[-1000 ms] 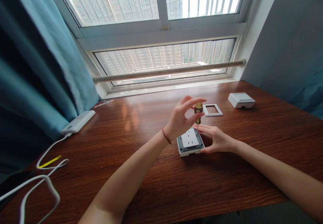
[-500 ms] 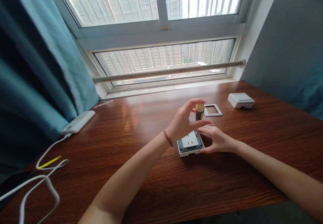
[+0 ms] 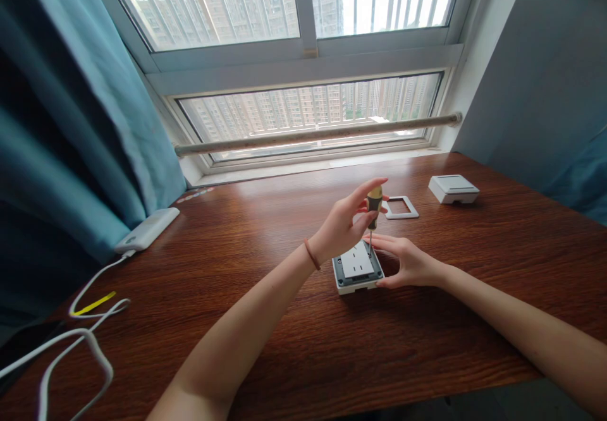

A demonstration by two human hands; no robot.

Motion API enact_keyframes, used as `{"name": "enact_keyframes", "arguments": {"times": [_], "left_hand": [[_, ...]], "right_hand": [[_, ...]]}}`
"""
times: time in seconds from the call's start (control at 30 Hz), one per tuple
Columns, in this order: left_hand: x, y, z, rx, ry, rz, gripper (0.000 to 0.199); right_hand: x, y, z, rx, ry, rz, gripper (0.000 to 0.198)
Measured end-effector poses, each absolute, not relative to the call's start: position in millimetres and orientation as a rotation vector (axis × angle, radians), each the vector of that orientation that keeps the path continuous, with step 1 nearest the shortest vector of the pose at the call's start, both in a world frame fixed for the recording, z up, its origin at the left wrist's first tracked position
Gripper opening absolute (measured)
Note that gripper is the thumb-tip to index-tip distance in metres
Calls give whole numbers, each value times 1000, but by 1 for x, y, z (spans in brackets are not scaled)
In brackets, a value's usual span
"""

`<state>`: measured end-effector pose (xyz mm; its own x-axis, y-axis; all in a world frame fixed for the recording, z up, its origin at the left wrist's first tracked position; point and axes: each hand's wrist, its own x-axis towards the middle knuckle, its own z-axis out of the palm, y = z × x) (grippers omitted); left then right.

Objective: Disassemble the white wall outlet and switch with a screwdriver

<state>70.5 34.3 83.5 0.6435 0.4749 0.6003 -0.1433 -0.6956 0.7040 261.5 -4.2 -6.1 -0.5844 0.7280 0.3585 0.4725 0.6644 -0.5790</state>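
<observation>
My left hand (image 3: 348, 222) grips the yellow-and-black handle of a screwdriver (image 3: 374, 205), which stands nearly upright. Its thin metal shaft reaches down to the right edge of a wall socket (image 3: 356, 262). The socket has a white slotted face, a dark grey surround with screws at the corners, and a white box under it. Around the right side of that box, my right hand (image 3: 405, 262) holds it with thumb at the near corner and fingers at the far one. Part of the socket's far left is hidden behind my left wrist.
A white square frame (image 3: 411, 214) lies behind the hands. Farther right sits a second white socket box (image 3: 454, 189). On the left are a white power bank (image 3: 148, 228) with a white cable (image 3: 97, 275) and a yellow strip (image 3: 96, 303). The window stands behind the wooden table (image 3: 284, 364).
My left hand's fingers have closed around the screwdriver handle, where thumb and forefinger were spread before. The hand sits slightly higher. My right hand and the socket have stayed in place.
</observation>
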Motion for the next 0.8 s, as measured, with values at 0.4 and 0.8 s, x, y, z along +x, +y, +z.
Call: {"name": "enact_keyframes", "arguments": {"times": [0.4, 0.8], "left_hand": [[74, 29, 87, 2224, 443, 1384, 28], [67, 35, 88, 1944, 154, 1028, 30]], "right_hand": [[261, -5, -6, -976, -2298, 573, 82], [262, -5, -7, -965, -2298, 572, 81]]}}
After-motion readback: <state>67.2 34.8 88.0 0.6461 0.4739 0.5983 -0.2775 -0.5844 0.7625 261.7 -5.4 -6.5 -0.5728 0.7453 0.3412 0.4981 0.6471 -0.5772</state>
